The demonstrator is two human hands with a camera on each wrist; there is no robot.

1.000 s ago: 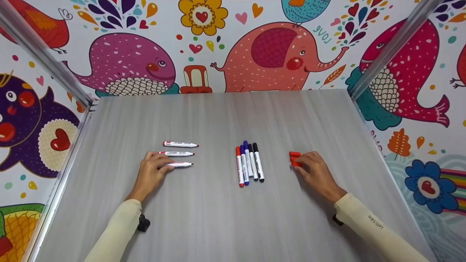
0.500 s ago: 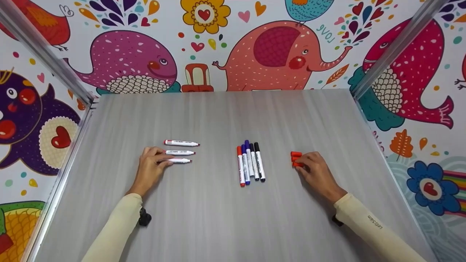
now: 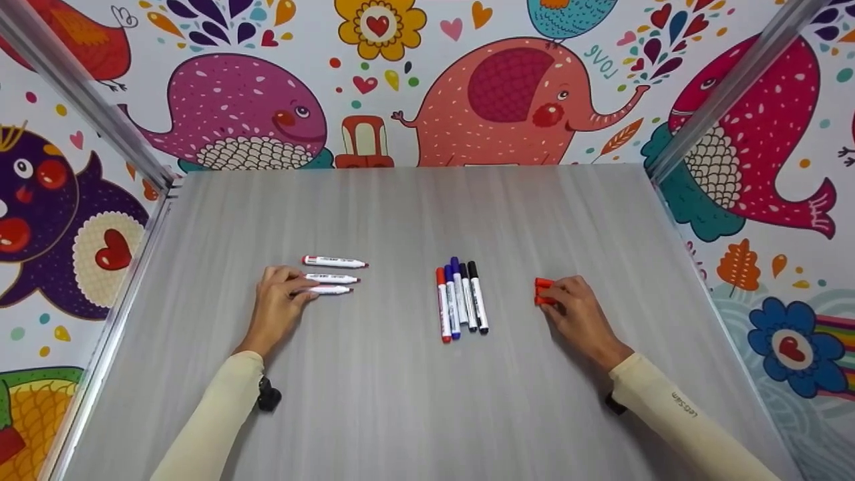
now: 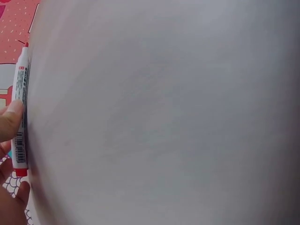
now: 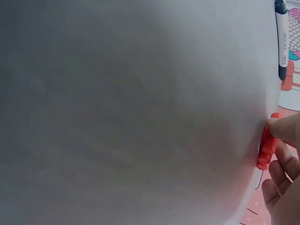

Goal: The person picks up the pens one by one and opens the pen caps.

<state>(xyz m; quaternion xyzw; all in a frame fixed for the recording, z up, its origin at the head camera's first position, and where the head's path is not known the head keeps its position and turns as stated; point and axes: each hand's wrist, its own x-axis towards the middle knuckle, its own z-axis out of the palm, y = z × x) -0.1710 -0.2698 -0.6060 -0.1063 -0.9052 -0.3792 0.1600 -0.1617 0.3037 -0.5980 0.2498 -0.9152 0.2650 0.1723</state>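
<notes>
My left hand [image 3: 277, 304] pinches the nearest of three uncapped white markers [image 3: 337, 290] between thumb and fingers. Just beyond it lies the middle marker [image 3: 342, 280], its rear end behind the fingers; the farthest marker [image 3: 334, 262] lies apart from the hand. All three have red tips pointing right. In the left wrist view the thumb presses along the gripped marker [image 4: 20, 84]. On the right, my right hand [image 3: 581, 317] pinches small red marker caps [image 3: 542, 283] grouped side by side. The right wrist view shows the thumb on the caps [image 5: 267, 145], partly covering them.
Between the hands lie capped markers in a loose row: one red marker [image 3: 443, 310], blue markers [image 3: 460, 294] and black markers [image 3: 479, 304]. They rest on a grey wood-grain table [image 3: 401, 401]. Walls printed with cartoon animals [image 3: 494, 100] and metal posts [image 3: 735, 93] enclose it.
The nearest uncapped marker has moved away from the person, up close to the middle one, with my left hand. My right hand stays at the caps, which now sit closer together.
</notes>
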